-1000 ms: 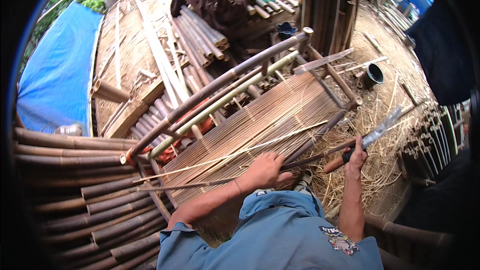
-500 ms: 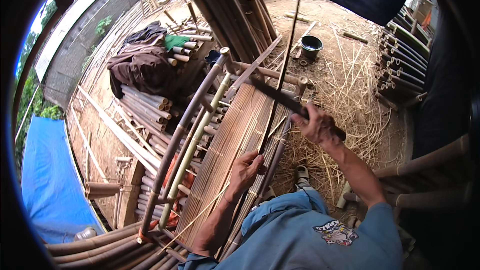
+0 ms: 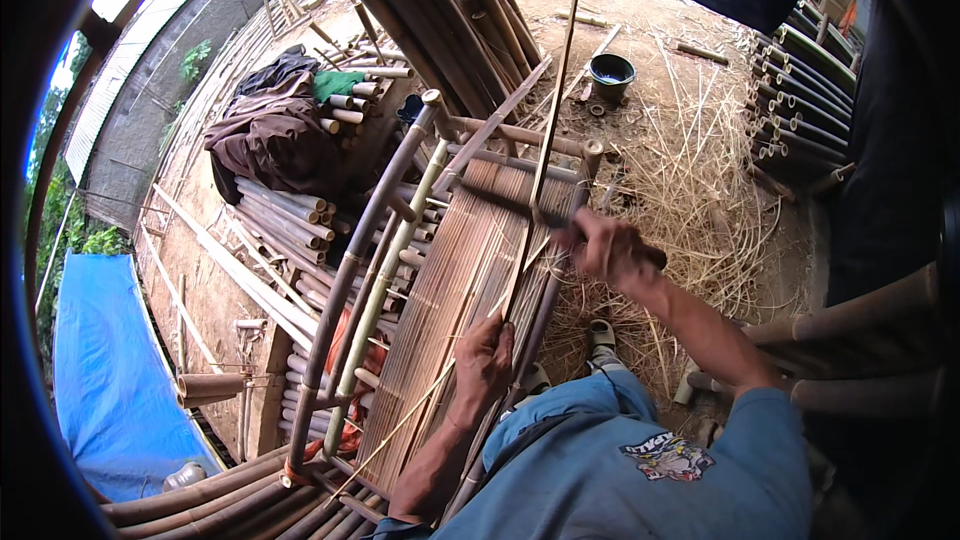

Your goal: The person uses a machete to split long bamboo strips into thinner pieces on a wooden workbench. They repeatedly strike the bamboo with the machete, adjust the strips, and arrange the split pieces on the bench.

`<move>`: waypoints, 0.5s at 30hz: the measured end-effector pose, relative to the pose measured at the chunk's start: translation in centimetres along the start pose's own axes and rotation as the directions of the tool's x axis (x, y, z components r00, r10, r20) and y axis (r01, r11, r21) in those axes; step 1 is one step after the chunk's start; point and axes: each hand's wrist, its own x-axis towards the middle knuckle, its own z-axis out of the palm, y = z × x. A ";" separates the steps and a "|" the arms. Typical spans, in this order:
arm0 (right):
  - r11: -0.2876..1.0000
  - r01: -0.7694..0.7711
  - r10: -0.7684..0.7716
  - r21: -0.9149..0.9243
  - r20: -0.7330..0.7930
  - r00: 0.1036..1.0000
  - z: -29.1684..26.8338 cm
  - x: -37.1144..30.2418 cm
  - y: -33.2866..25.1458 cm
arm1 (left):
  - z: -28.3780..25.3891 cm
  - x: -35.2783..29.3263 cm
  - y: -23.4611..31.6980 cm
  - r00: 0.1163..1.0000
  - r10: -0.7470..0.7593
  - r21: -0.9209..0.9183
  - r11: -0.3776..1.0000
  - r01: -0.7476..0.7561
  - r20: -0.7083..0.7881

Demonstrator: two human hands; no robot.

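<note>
A long, thin bamboo strip [image 3: 553, 120] slants up and away from my left hand [image 3: 483, 355], which is closed around its near part. My right hand [image 3: 615, 248] grips the handle of a broad-bladed machete [image 3: 497, 202], partly smeared by motion. The machete's blade points left and crosses the strip, seemingly against it, a short way beyond my left hand. Under both hands lie bamboo slats [image 3: 425, 340], side by side in a long bamboo frame [image 3: 368, 325]. A thin pale sliver [image 3: 400, 427] runs across the slats beneath my left forearm.
Bamboo poles [image 3: 285, 220] lie stacked left of the frame, with dark cloth [image 3: 275, 135] over some. Tall poles [image 3: 425, 10] lean beyond. Shavings [image 3: 690, 210] litter the ground at right, near a dark bucket [image 3: 611, 75]. More poles [image 3: 800, 90] stand stacked far right.
The machete has come nearer to me along the strip, its blade reaching further left. My left hand keeps its grip and has shifted slightly nearer. The whole view has tilted a little.
</note>
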 end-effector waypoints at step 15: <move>0.975 -0.099 0.025 -0.197 -0.349 0.937 -8.9 4.8 11.6 | -2.4 -8.7 -3.0 0.989 0.104 0.062 0.992 -0.111 0.104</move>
